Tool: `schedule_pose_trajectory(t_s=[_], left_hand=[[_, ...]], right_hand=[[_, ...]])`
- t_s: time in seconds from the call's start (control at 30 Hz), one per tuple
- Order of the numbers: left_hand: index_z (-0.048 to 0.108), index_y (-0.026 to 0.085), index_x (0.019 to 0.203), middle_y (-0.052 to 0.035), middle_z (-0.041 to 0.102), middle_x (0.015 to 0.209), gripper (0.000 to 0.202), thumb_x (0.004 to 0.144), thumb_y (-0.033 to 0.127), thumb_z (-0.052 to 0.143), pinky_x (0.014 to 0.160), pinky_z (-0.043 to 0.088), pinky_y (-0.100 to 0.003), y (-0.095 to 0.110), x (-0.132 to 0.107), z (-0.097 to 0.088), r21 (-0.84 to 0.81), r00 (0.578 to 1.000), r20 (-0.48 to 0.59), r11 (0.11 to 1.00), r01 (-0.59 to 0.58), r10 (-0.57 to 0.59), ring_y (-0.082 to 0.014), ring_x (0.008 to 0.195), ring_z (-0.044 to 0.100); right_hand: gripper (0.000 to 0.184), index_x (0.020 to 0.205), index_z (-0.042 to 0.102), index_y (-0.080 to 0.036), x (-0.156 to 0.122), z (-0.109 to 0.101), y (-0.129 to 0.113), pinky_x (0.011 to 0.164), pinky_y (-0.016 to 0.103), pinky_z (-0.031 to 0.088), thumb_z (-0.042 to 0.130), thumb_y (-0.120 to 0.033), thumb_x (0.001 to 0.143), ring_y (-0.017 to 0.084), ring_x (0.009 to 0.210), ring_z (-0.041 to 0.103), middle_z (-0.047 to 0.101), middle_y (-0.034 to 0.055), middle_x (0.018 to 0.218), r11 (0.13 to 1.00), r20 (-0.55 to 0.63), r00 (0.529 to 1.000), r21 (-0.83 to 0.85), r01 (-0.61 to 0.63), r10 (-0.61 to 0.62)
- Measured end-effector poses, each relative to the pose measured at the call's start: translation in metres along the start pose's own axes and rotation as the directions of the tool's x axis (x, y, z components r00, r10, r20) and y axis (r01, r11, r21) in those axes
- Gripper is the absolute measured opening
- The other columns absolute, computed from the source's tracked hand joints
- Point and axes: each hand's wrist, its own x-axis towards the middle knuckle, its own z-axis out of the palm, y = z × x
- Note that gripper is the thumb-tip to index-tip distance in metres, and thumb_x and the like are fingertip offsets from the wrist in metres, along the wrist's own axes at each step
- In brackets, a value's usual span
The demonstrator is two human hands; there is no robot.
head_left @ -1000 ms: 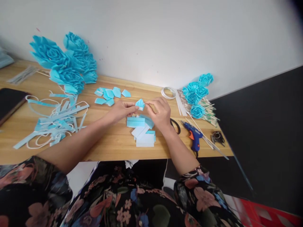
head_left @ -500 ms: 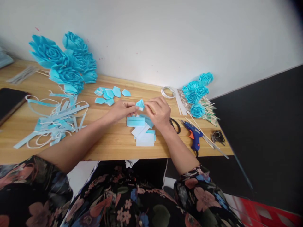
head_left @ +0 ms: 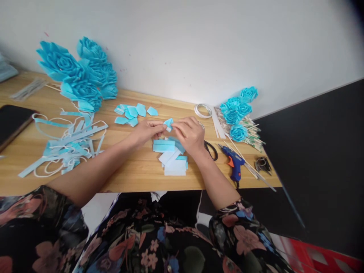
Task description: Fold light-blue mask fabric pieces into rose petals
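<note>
Between my hands, above the wooden table, is a small folded piece of light blue sheet (head_left: 168,123) with a pointed top and a pale lower edge. My left hand (head_left: 149,130) pinches its left side between thumb and fingers. My right hand (head_left: 190,133) is closed on its right edge with the fingertips. Just below lie flat blue and white rectangular pieces (head_left: 174,167) in a loose pile. Behind my left hand are several pointed blue petal pieces (head_left: 132,111). Scissors (head_left: 211,151) lie partly hidden behind my right wrist.
Large blue flowers (head_left: 82,72) stand at the back left, smaller blue flowers (head_left: 238,132) at the right. Cut strips with white loops (head_left: 71,142) heap on the left near a phone (head_left: 13,121). A blue glue gun (head_left: 234,165), sticks and a tape roll (head_left: 203,110) lie right.
The folded piece has turned slightly between my fingers, and its top fold looks flatter. My hands stay in nearly the same place. The whole view has shifted a little.
</note>
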Motion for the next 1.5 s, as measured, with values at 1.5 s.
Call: schedule_pose_trajectory(t_s=[1.5], left_hand=[[0.059, 0.016, 0.070, 0.0028, 0.055, 0.059, 0.016, 0.075, 0.029, 0.068, 0.051, 0.038, -0.021, 0.006, -0.001, 0.004, 0.125, 0.998, -0.056, 0.992, -0.010, 0.017, -0.0072, 0.052, 0.046]], right_hand=[[0.034, 0.122, 0.058, -0.023, -0.003, 0.012, -0.002, 0.079, 0.032, 0.056, 0.056, -0.035, 0.090, 0.015, 0.083, 0.065, 0.068, 0.0007, 0.091, 0.484, 0.406, 0.791, 0.633, -0.604, 0.457]])
